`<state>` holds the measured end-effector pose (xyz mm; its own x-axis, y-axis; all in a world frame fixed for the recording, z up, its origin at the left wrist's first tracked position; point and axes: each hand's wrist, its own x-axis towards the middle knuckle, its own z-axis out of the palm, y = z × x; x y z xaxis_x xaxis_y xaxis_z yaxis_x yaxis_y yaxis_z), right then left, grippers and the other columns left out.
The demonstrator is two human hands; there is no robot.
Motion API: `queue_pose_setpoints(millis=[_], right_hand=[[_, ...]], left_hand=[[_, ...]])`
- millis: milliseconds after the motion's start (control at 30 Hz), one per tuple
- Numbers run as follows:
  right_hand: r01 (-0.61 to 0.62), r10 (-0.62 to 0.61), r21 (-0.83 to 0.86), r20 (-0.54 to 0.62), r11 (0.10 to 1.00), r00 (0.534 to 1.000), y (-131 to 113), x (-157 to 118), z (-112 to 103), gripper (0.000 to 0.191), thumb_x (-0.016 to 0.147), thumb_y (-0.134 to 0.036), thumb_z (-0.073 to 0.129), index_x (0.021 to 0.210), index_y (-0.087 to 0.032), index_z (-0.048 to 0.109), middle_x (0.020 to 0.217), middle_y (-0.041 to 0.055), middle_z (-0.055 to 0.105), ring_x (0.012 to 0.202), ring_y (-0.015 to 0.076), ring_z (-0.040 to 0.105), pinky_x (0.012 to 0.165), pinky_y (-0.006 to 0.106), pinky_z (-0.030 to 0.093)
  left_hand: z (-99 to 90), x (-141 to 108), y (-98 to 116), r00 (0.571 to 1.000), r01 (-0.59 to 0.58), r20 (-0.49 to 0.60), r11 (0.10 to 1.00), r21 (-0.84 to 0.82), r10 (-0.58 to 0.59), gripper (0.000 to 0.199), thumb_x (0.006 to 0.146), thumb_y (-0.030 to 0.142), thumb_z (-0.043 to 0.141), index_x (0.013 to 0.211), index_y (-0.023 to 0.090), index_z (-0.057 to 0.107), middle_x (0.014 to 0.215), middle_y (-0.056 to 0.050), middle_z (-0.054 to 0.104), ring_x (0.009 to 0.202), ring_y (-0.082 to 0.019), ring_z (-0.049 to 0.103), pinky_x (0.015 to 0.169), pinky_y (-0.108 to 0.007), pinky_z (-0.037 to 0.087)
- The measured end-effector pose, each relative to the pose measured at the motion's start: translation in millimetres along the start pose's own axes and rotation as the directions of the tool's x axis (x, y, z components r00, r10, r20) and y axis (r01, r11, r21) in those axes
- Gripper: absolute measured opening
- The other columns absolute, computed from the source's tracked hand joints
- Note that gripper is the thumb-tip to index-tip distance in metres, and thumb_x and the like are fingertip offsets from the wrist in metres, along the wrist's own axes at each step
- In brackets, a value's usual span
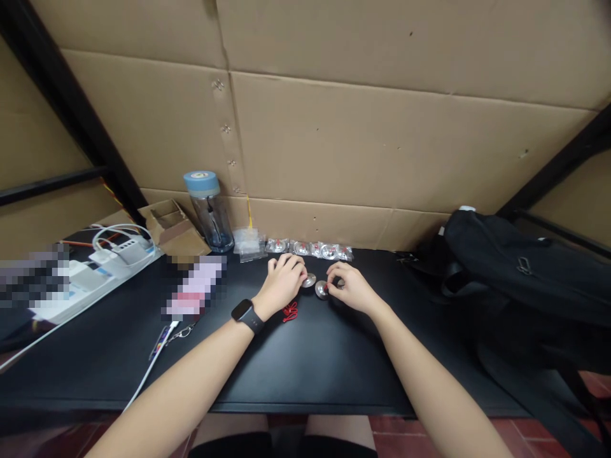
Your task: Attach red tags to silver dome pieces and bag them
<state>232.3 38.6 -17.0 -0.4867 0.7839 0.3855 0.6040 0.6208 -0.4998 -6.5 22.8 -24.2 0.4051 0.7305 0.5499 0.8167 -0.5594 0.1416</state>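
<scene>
A small round silver disc with a raised centre, which looks like a finger cymbal (310, 280), is pinched at the fingertips of my left hand (285, 280). My right hand (351, 286) has thumb and forefinger closed at the red middle of a second finger cymbal (320, 291). The two discs face each other, close together just above the black desk mat (315, 369). Beneath my left hand lies a bundle of red cord (290, 312); whether it joins either disc I cannot tell. A black smartwatch (247, 315) sits on my left wrist.
Behind my hands runs a row of bagged similar discs (303, 247), beside clear plastic bags (250, 244). Leftward stand a blue-lidded bottle (207, 210), an opened cardboard box (174, 229), a power strip (124, 257) and a white cable (153, 362). A black backpack (529, 280) fills the right side.
</scene>
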Motion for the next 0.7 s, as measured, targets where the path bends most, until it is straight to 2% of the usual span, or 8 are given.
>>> queue_pose_setpoints(millis=[200, 400, 600, 700], right_hand=[[0.033, -0.032, 0.026, -0.067, 0.999, 0.997, -2.9, 1.7, 3.7, 0.006, 0.082, -0.018, 0.066, 0.082, -0.023, 0.066, 0.108, 0.0057, 0.066, 0.101, 0.0224, 0.063, 0.094, 0.039, 0.049], [0.037, -0.031, 0.046, -0.131, 0.998, 0.991, -9.0, 3.1, -0.7, 0.004, 0.086, -0.020, 0.063, 0.085, -0.024, 0.062, 0.102, 0.0058, 0.066, 0.098, 0.0237, 0.062, 0.091, 0.039, 0.049], [0.038, -0.032, 0.038, -0.160, 0.999, 0.987, -8.5, 3.1, 0.9, 0.007, 0.085, -0.017, 0.062, 0.083, -0.023, 0.061, 0.101, 0.0057, 0.066, 0.098, 0.0234, 0.062, 0.091, 0.038, 0.048], [0.037, -0.029, 0.044, -0.172, 0.998, 0.985, -9.7, 3.1, 1.5, 0.005, 0.085, -0.018, 0.062, 0.084, -0.023, 0.061, 0.101, 0.0055, 0.066, 0.099, 0.0229, 0.061, 0.090, 0.036, 0.047]], left_hand=[[-0.4, -1.2, 0.8, 0.998, 0.060, -0.004, 0.995, -0.079, -0.060, 0.015, 0.097, 0.027, 0.055, 0.096, 0.022, 0.069, 0.124, -0.009, 0.061, 0.122, -0.027, 0.045, 0.091, -0.043, 0.036], [-0.9, -2.0, -3.3, 0.996, 0.092, -0.009, 0.995, -0.043, -0.093, 0.013, 0.095, 0.027, 0.058, 0.093, 0.022, 0.069, 0.125, -0.009, 0.061, 0.124, -0.030, 0.043, 0.091, -0.047, 0.035], [1.1, -4.0, -3.0, 0.999, 0.043, 0.035, 0.995, -0.088, -0.040, 0.011, 0.094, 0.027, 0.061, 0.092, 0.022, 0.071, 0.124, -0.009, 0.062, 0.125, -0.030, 0.042, 0.093, -0.047, 0.035], [2.1, -2.8, 0.8, 0.994, 0.096, 0.066, 0.986, -0.137, -0.087, 0.013, 0.095, 0.029, 0.060, 0.093, 0.023, 0.072, 0.125, -0.007, 0.062, 0.126, -0.028, 0.043, 0.095, -0.047, 0.034]])
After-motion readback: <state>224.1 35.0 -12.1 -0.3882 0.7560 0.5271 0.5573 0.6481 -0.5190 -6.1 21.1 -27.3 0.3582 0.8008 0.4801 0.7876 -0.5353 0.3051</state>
